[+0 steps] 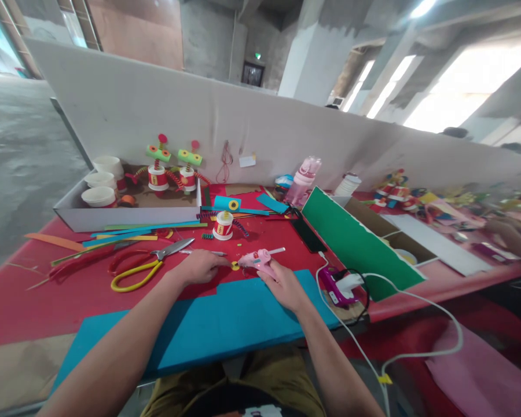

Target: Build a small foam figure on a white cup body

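My right hand point(283, 284) is wrapped round the grip of a pink hot glue gun point(259, 260), a white glue stick poking out of its back. The gun's nozzle points left at a small yellow paper disc point(235, 266) with a dark centre, flat on the red table cover. My left hand point(202, 267) rests on the table with its index finger stretched out to the disc's left edge. Just beyond stands a white paper-cup figure point(223, 226) with coiled paper arms. Behind it lies a blue paper roll point(227, 204) bearing one yellow eye disc.
Yellow-and-red-handled scissors point(143, 271) and paper strips lie left. A white box point(130, 219) holds cups and two finished-looking figures. At right are a phone point(309, 234), a purple power strip point(336, 288) with cables, a green-sided box point(360, 246) and a pink bottle point(303, 180).
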`<action>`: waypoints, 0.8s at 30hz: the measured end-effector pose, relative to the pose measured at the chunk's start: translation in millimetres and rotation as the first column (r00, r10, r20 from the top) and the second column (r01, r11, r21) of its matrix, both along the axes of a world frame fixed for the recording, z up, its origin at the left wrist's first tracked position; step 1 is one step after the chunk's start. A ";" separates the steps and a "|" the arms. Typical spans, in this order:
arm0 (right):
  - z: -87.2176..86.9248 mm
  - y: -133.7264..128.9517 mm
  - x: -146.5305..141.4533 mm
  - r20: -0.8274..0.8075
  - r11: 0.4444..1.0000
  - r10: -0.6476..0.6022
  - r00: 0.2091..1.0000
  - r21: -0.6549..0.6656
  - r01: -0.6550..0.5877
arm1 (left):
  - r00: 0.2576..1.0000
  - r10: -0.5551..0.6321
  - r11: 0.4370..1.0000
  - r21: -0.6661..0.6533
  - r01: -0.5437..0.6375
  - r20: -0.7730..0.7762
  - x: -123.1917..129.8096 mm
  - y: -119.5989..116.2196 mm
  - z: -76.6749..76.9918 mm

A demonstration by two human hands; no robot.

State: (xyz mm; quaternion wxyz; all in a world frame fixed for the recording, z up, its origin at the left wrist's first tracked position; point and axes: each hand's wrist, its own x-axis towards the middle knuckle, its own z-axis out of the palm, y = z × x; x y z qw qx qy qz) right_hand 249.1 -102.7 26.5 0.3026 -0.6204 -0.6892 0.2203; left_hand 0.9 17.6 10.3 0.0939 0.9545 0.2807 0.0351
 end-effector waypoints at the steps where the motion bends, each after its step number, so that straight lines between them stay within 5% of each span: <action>1: -0.6 0.3 0.1 0.000 1.000 -0.006 1.000 -0.001 0.006 | 1.000 -0.001 1.000 0.001 0.001 0.003 0.0 0.0 -0.2; 17: -7.4 1.2 4.1 -0.119 0.998 -0.050 0.992 -0.041 0.045 | 1.000 -0.002 1.000 0.006 0.002 -0.016 -0.5 0.0 0.0; 24: -6.1 4.2 13.6 -0.326 0.965 -0.236 0.915 -0.191 0.181 | 1.000 0.012 1.000 -0.006 -0.012 -0.007 -0.9 2.1 -3.2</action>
